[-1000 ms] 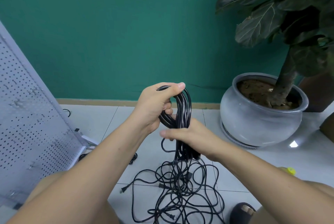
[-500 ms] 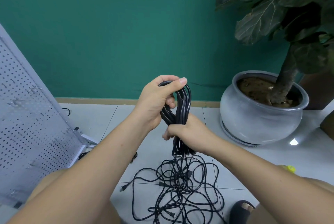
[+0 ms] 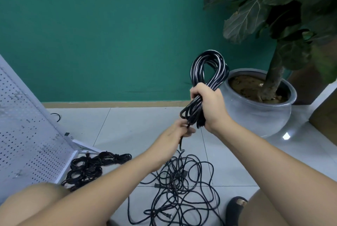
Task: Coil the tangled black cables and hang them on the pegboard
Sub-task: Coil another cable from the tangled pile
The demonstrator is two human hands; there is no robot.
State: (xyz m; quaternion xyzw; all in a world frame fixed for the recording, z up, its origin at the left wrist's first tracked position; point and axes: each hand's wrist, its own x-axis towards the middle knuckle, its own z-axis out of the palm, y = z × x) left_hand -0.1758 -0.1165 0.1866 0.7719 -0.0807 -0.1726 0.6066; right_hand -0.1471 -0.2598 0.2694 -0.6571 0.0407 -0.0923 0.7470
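Observation:
My right hand (image 3: 209, 106) grips a coiled black cable bundle (image 3: 209, 67) around its middle, and the loop stands up above my fist. Just below it, my left hand (image 3: 179, 131) pinches the loose tail of that cable, which runs down to the floor. A tangled heap of black cables (image 3: 179, 185) lies on the tiles between my knees. The white pegboard (image 3: 23, 134) leans at the left edge, and nothing hangs on the part I can see.
Several coiled black cables (image 3: 91, 166) lie at the pegboard's foot. A grey pot with a large-leaved plant (image 3: 259, 109) stands at the right against the green wall. My knees and a sandalled foot (image 3: 235, 207) frame the heap.
My left hand let go of the top of the bundle and dropped to pinch the tail. My right hand took the bundle and lifted it up and to the right.

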